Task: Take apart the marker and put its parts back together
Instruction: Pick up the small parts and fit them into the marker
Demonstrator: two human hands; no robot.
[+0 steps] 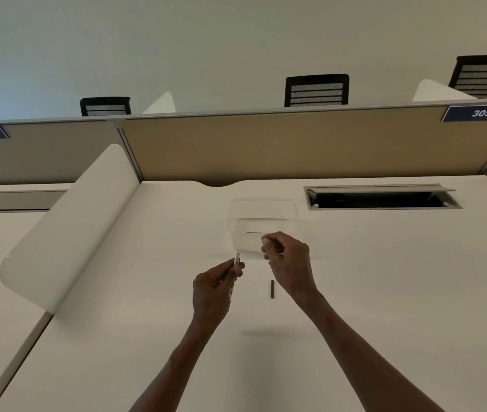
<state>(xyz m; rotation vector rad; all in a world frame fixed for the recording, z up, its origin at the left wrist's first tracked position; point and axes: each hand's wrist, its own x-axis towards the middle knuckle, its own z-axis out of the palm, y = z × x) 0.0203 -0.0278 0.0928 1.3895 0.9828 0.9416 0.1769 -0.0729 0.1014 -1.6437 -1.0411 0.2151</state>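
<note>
My left hand (215, 288) grips the white marker barrel (236, 260), which points up and away from me above the desk. My right hand (288, 260) is raised beside it with fingers curled and thumb against the forefinger; what it pinches, if anything, is too small to make out. A thin dark rod (258, 233) lies in the clear plastic container (263, 209) just behind both hands. A short black part (272, 288), apparently the marker's cap, lies on the white desk (384, 292) between my wrists.
A curved white divider (81, 221) stands at the left. A tan partition (295, 144) closes the back of the desk. An open cable hatch (381, 197) is set in the desk at the back right. Black chairs show beyond the partition.
</note>
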